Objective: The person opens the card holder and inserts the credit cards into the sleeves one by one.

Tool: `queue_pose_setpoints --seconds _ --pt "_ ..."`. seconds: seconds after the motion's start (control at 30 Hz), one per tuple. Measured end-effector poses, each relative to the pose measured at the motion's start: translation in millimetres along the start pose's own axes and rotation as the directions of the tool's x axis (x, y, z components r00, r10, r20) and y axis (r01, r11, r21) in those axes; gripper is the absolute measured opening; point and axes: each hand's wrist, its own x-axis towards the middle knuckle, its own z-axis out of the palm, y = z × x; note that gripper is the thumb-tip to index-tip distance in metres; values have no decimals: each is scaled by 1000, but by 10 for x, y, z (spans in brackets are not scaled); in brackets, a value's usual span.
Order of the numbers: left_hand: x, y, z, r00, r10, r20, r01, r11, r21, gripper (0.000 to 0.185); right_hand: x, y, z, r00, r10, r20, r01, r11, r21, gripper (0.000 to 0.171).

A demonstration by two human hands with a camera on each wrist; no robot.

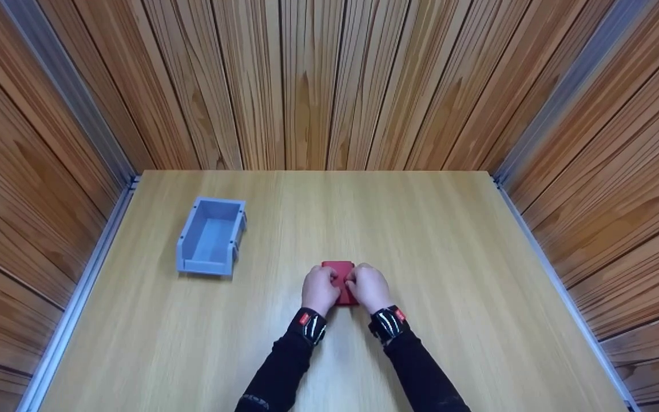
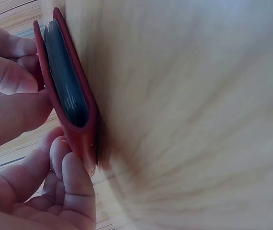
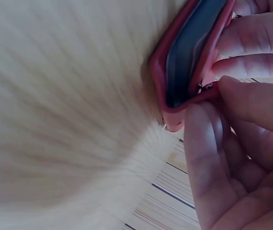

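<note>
A small red card holder (image 1: 338, 266) lies on the table between both hands, nearly closed, with dark clear-looking sleeves (image 2: 64, 76) inside. At its folded spine, my left hand (image 1: 319, 289) holds it, thumb on the upper cover and curled fingers against the spine edge. On the opposite side, my right hand (image 1: 370, 287) pinches a short red closure strap (image 3: 211, 91) between thumb and fingers. A small metal snap shows beside that strap in the right wrist view. Part of the upper cover is hidden under the fingers.
A blue open-fronted plastic bin (image 1: 206, 268) stands on the left of the light wooden table (image 1: 421, 229). Wood-plank walls (image 1: 306, 86) rise at the back and both sides, with grey metal rails (image 1: 78, 297) along the table's side edges.
</note>
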Motion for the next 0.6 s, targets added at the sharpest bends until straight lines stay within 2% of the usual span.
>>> queue_pose_setpoints --seconds 0.1,0.27,0.47,0.6 --pt "2 4 1 1000 -10 6 10 1000 -2 22 -7 5 7 1000 -7 -3 7 1000 -17 4" --pt "1 13 3 1000 -14 9 14 1000 -10 22 -31 36 14 998 -66 -24 64 997 -45 5" --pt "4 8 0 1000 -4 3 4 1000 -17 21 -53 112 84 980 -170 -108 169 985 -16 7" --pt "2 10 -4 1000 -9 6 9 1000 -28 21 -56 85 74 980 -166 -106 166 986 -12 6"
